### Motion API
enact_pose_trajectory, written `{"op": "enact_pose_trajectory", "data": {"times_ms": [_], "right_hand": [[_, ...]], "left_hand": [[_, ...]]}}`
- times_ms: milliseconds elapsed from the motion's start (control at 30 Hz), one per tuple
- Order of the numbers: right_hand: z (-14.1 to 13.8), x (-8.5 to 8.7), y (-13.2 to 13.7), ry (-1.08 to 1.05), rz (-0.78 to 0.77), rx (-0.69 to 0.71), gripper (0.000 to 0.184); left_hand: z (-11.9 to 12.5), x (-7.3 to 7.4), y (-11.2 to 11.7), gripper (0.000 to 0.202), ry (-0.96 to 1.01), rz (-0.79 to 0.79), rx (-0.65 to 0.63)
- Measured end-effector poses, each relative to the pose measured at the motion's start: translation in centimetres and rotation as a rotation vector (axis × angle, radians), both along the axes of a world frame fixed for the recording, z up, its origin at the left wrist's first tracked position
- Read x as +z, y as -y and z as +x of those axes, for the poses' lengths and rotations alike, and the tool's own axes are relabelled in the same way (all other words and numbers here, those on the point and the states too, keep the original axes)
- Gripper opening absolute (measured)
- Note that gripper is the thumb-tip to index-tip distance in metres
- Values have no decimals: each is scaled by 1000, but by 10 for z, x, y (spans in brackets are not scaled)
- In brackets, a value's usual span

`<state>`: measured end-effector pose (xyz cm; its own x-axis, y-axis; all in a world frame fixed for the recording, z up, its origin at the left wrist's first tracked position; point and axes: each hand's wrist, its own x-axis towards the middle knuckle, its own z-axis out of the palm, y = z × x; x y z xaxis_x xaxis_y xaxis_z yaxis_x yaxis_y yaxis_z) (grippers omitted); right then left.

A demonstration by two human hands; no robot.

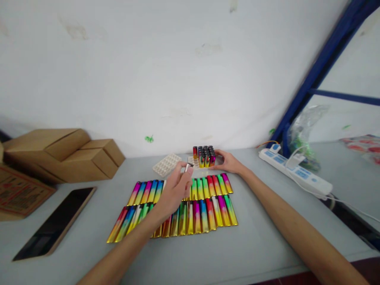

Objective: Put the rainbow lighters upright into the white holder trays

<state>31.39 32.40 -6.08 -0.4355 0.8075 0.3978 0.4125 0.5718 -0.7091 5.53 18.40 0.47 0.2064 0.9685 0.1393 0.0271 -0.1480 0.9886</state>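
Between the thumb and fingers of my left hand [176, 186] is a lighter [189, 167], pale-bodied with a dark top, mostly covered by the fingers. My right hand [227, 162] curves round the right side of a small white tray [195, 162], thumb in front and fingers behind. Several shiny multicoloured lighters [207, 158] stand upright in that tray, packed at its right, with one apart at its back left. Two rows of gradient-coloured lighters [204, 215] lie flat below my hands; my left hand and forearm hide part of both rows.
A second white tray [167, 164] with round hollows lies left of the filled one. Cardboard boxes [59, 154] and a dark tablet-like device [55, 223] are at the left. A power strip [297, 172] with plugs and cables lies at the right, beside a blue frame [308, 79].
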Motion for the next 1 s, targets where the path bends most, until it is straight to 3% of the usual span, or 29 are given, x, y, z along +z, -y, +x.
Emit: {"op": "enact_pose_trajectory", "data": {"times_ms": [133,367,467,633,867,1000], "right_hand": [[0,-2,-3,-13,18,12,72],[0,-4,-4,-31,46,20,73],[0,-4,-4,-54,28,49,70],[1,-4,-4,-42,25,39,71],[1,-3,-4,-21,29,24,72],[2,-3,-3,-30,8,28,71]], "left_hand": [[-9,3,-34,30,30,62,-50],[-16,-10,-100,33,-245,271,81],[-14,-18,-118,35,-255,279,122],[-10,-28,-133,33,-271,341,157],[-8,-29,-140,28,-352,478,158],[-6,-30,-146,29,-341,449,134]]}}
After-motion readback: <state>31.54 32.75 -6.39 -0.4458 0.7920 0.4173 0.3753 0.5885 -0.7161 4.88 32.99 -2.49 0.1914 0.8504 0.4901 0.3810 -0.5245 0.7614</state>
